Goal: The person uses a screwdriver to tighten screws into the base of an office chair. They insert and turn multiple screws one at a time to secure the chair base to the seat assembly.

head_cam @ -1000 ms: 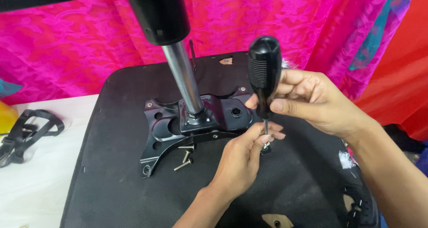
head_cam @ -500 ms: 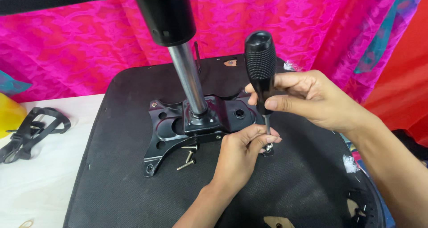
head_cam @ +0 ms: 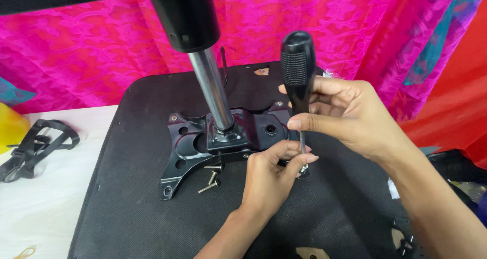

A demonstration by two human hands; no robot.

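Two hands on screwdriver (head_cam: 298,81): upright, long axis vertical, tip down.

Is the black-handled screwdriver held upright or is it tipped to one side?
Upright. The screwdriver stands almost vertical: the right hand grips its handle, and its thin shaft runs straight down to a screw pinched by the left hand.

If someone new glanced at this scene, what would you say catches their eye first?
Probably the black-handled screwdriver held upright in the right hand at centre, its tip at a screw that the left hand steadies. Just left, a metal column rises from a black mounting plate on the dark seat underside, against a vivid pink cloth.
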